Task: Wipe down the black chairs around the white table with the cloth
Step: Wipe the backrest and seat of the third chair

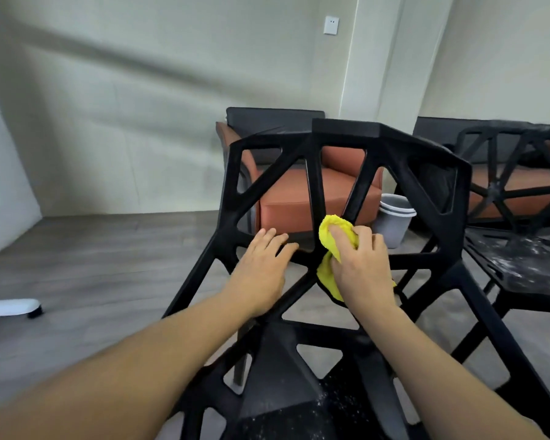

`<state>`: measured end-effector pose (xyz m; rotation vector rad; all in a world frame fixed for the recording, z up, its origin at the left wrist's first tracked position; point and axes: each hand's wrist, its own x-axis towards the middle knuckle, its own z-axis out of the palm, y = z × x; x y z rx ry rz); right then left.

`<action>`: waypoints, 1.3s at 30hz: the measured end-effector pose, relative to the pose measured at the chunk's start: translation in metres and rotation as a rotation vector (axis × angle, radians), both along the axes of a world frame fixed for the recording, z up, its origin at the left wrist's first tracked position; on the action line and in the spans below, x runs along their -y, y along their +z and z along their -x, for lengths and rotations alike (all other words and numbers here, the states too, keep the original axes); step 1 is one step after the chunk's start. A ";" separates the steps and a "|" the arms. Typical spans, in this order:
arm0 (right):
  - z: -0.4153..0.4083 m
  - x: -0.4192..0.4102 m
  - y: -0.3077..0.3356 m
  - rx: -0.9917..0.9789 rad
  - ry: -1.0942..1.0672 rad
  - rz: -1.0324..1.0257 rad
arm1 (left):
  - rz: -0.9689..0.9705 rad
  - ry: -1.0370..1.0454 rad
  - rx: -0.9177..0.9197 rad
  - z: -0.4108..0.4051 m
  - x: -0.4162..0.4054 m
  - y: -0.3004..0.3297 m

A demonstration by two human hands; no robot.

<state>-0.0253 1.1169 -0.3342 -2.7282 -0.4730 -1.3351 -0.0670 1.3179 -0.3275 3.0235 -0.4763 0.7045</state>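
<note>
Black chair (311, 173) frame center, right hand (361, 268) clutching yellow cloth (331, 236) against backrest struts, left hand (261, 268) flat, fingers straight, beside it, dusty second chair (515, 198) right edge

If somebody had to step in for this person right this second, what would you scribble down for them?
Right hand: grips the yellow cloth and presses it where the struts of the near black chair meet low on its backrest.
Left hand: fingers straight, resting flat on the same chair's frame to steady it.
Done: hard to judge; the backrest looks free of specks around the cloth.
Left: white specks still show on this chair's seat. The second black chair on the right has a heavily speckled seat and looks unwiped.
The white table is not clearly in view.
</note>
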 end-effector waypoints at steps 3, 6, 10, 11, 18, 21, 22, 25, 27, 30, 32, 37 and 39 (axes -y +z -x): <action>0.000 -0.009 0.002 -0.008 0.016 -0.078 | -0.030 0.190 0.153 0.034 -0.040 0.005; -0.001 -0.037 0.018 0.063 0.187 -0.179 | 0.142 0.349 0.166 0.062 -0.078 -0.004; -0.002 -0.104 0.042 0.108 0.398 -0.147 | 0.434 0.364 0.002 0.073 -0.088 -0.020; -0.004 -0.119 0.041 0.078 0.408 -0.145 | 0.470 0.352 0.013 0.072 -0.089 -0.021; 0.023 -0.167 -0.023 0.058 0.427 -0.028 | 0.511 0.312 0.006 0.071 -0.092 -0.024; 0.011 -0.164 -0.003 0.110 0.359 -0.019 | 0.521 0.304 0.006 0.070 -0.093 -0.026; 0.012 -0.165 -0.001 0.101 0.331 -0.048 | 0.523 0.306 0.007 0.069 -0.094 -0.027; 0.033 -0.169 -0.028 -0.021 0.313 -0.123 | 0.535 0.315 -0.009 0.070 -0.093 -0.023; 0.039 -0.158 -0.046 -0.079 0.330 -0.116 | 0.524 0.322 0.005 0.073 -0.091 -0.020; 0.027 -0.141 -0.036 -0.025 0.324 -0.058 | 0.486 0.321 0.035 0.073 -0.089 -0.021; 0.024 -0.146 -0.011 0.029 0.317 -0.157 | 0.493 0.308 0.046 0.072 -0.090 -0.023; 0.018 -0.183 0.015 0.039 0.303 -0.278 | 0.481 0.313 0.056 0.067 -0.093 -0.025; 0.024 -0.188 -0.005 -0.001 0.310 -0.186 | 0.462 0.314 0.065 0.068 -0.092 -0.025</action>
